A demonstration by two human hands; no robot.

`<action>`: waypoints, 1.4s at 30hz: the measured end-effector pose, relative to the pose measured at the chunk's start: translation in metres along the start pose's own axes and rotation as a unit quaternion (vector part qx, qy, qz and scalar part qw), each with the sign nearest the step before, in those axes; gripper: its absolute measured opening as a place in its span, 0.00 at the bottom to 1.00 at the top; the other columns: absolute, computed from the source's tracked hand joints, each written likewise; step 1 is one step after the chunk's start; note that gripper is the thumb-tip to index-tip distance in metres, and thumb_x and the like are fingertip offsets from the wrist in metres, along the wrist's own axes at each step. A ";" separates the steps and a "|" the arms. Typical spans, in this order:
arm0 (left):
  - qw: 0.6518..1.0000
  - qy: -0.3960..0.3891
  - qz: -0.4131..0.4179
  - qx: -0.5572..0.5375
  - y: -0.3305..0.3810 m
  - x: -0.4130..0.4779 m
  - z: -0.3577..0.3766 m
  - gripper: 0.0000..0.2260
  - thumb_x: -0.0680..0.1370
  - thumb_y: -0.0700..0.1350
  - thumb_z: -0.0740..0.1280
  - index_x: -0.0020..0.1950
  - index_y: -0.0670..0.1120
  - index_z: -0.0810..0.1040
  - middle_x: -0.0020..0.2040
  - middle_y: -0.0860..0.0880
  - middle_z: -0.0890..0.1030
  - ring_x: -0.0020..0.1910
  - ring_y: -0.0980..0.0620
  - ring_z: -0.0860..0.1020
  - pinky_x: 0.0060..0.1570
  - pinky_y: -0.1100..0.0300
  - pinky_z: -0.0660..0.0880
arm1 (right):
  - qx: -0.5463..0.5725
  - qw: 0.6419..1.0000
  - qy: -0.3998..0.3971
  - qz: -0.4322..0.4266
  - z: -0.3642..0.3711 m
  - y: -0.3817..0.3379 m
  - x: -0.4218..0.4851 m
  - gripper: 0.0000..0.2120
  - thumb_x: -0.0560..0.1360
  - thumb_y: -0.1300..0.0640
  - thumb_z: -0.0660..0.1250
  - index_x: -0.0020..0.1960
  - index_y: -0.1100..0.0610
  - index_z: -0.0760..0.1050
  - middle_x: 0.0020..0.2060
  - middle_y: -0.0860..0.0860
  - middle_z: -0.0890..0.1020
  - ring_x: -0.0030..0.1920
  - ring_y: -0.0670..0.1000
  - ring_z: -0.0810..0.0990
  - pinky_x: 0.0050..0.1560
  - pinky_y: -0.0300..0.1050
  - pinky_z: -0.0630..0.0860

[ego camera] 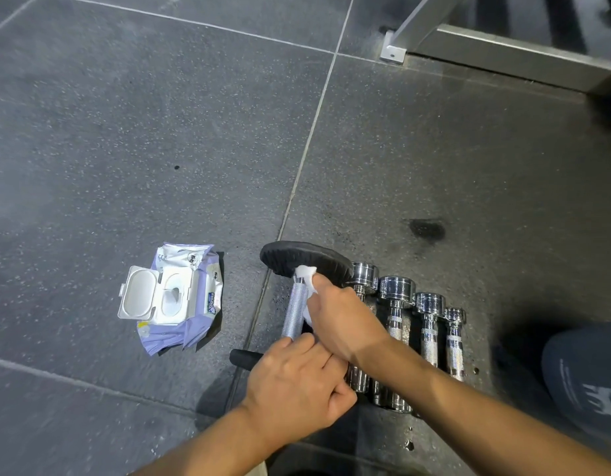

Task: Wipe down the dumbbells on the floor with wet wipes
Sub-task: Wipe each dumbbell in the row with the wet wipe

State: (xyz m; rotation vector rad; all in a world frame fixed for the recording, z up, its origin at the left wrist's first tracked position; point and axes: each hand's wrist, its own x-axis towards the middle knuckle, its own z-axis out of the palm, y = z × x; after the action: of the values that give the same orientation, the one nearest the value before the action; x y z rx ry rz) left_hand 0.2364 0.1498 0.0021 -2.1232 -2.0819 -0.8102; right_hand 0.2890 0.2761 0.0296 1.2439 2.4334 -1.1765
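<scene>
step: wiping in progress on the black-plate dumbbell (292, 319), first in the row; working the top of the bar, next to the far plate (297, 257)
right hand (342, 321): fingers curling round a wet wipe (306, 272), pressing it onto the knurled handle (295, 302) just under the far plate
left hand (297, 383): fingers clenching round the near end of the handle, bracing the dumbbell; near plate mostly hiding under the hand
dumbbell position: lying on the floor (160, 132), tilting slightly, just left of the chrome ones, on the tile seam
chrome dumbbells (397, 304): four lying side by side to the right, touching or nearly so; looking not yet handled, but cannot tell for sure
wipes pack (173, 300): sitting on the floor to the left, apart from the dumbbell, flip lid standing open
progress guess: early, one of five being cleaned
next move needs: sliding the wipe down the handle toward the left hand, then rotating the bar with the left hand to reach the underside; plates needing a pass too
watch for: heavy plates rolling into the chrome row if the left-hand grip is loosening; the wipe probably needing replacing from the pack
</scene>
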 end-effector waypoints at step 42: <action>1.000 -0.018 0.005 -0.005 0.000 0.000 0.000 0.07 0.67 0.47 0.68 0.30 0.49 0.74 0.29 0.50 0.72 0.31 0.48 0.72 0.29 0.55 0.69 | -0.137 0.989 0.036 -0.037 0.003 -0.002 -0.002 0.09 0.80 0.58 0.56 0.53 0.57 0.74 0.50 0.59 0.82 0.49 0.62 0.80 0.44 0.47 0.67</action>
State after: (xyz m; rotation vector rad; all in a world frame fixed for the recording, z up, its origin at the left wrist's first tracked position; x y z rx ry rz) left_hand 0.2365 0.1498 0.0020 -2.1664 -2.0869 -0.7888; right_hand 0.2886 0.2723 0.0298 1.1390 2.6044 -0.7883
